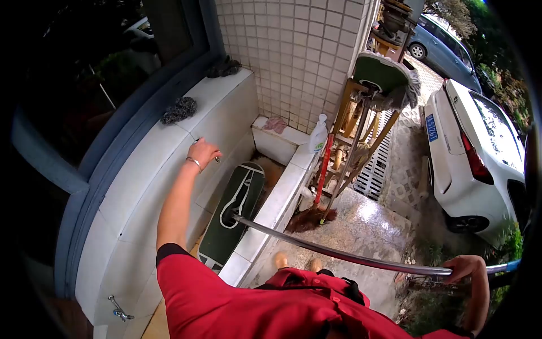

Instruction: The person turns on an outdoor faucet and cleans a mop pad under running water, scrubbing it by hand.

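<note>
The person's right hand (464,267) is closed around the long metal handle (339,255) of a flat green mop, low at the right edge of the view. The handle runs leftward and upward from that fist to the mop's oblong dark-green head with its white strap outline (236,213), which stands tilted inside a white-tiled wash trough (275,206), leaning against the trough's inner wall.

The left hand (203,153) reaches forward over the trough with the fingers curled on a small metal tap (217,159) set in the white-tiled wall — the tap is mostly hidden, so how firmly it is gripped cannot be told. A thin metal bracelet sits on that wrist.

On the tiled ledge above lie two dark scouring pads (179,109), well apart. A pink cloth (275,124) rests at the trough's far corner, and a pale plastic bottle (319,134) stands on the rim near it. Just beyond the rim, a second green flat mop (381,76) and a red-handled broom (323,172) lean against a wooden stand. A white car (480,152) is parked on the right.
</note>
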A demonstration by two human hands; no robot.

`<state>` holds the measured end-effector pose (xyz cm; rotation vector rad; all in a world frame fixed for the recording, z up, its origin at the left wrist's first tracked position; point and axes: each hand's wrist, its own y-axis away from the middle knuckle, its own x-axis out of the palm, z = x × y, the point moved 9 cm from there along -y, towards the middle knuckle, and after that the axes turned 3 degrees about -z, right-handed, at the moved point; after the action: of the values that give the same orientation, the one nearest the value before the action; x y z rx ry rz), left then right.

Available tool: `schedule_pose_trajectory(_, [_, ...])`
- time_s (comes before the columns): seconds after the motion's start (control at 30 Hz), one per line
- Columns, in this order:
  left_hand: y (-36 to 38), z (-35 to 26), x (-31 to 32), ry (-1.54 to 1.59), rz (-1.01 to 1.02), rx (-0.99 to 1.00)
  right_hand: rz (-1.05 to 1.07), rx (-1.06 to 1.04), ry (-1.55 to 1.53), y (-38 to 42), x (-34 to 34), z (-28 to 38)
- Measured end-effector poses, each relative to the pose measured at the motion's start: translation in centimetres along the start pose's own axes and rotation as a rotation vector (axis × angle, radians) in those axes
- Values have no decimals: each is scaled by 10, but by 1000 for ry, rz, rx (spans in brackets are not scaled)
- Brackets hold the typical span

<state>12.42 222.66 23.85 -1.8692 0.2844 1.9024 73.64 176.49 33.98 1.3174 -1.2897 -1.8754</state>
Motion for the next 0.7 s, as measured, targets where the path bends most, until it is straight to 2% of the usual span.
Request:
schedule_pose_trajectory(0.07, [-12, -4, -8, -77, -41, -116, -22, 54, 35, 8, -26, 8])
schedule_pose_trajectory(0.13, [-27, 5, 1, -100, -76, -207, -146, -6, 51, 21, -54, 29])
schedule_pose_trajectory(0.2, [-36, 18, 17, -108, -117, -308, -204, -85, 152, 32, -79, 52])
schedule_pose_trajectory(0.23, [-39, 26, 24, -108, -141, -363, -327, -177, 293, 35, -92, 58])
schedule_pose_trajectory(0.33, [-40, 34, 12, -162, -177, -547, -434, -192, 382, 50, -122, 69])
schedule_pose_trajectory(0.37, [-39, 28, 7, -191, -178, -613, -430, -211, 528, 47, -129, 74])
schedule_pose_trajectory(0.43, [-29, -41, -40, -232, -551, -386, -465, -225, 613, 44, -148, 86])
schedule_pose_trajectory(0.47, [-34, -78, -56, -52, -332, -387, -481, -241, 661, 47, -159, 96])
schedule_pose_trajectory(0.5, [-36, -119, -37, 166, -188, -242, -476, -236, 718, 45, -167, 104])
schedule_pose_trajectory(0.53, [-24, -173, -34, 529, 68, -202, -496, -272, 769, 43, -176, 106])
schedule_pose_trajectory(0.57, [0, -221, -41, 1029, -109, 188, -514, -321, 834, 45, -187, 106])
schedule_pose_trajectory(0.6, [21, -269, -45, 1218, 175, 297, -529, -375, 903, 45, -201, 113])
schedule_pose_trajectory(0.63, [41, -303, -31, 1353, 211, 377, -608, -406, 912, 47, -212, 130])
schedule_pose_trajectory(0.67, [52, -322, -18, 1188, 190, 358, -678, -364, 895, 58, -218, 149])
schedule_pose_trajectory(0.7, [56, -329, -15, 990, 66, 327, -747, -321, 875, 68, -224, 168])
